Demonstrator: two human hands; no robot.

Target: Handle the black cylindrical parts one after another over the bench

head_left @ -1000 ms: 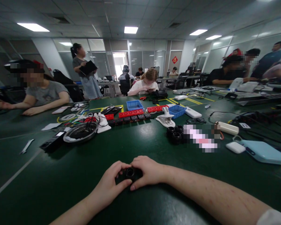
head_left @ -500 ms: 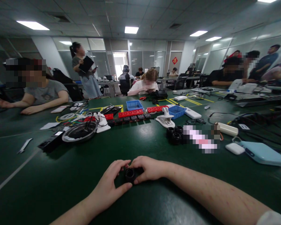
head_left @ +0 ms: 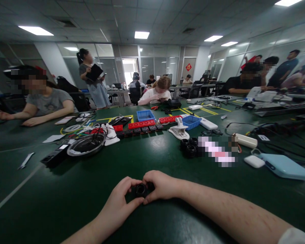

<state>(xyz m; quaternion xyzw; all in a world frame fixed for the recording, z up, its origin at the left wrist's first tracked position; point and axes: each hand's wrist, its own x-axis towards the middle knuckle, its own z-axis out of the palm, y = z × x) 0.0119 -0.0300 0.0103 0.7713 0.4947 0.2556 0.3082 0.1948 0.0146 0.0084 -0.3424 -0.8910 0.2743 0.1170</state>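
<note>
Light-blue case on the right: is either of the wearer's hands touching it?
No, the light-blue case lies apart, while the left hand and right hand are both around the black round part.

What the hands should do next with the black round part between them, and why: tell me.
Perhaps close the left hand slightly to steady the black round part: a gap shows inside that hand's curl, while the right hand curves around the other side.

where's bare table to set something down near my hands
Bare green tabletop lies between the metal bowl, black ring cluster, left hand and right hand; more between the black box and left hand. It's crowded around the bowl and red strips.
</note>
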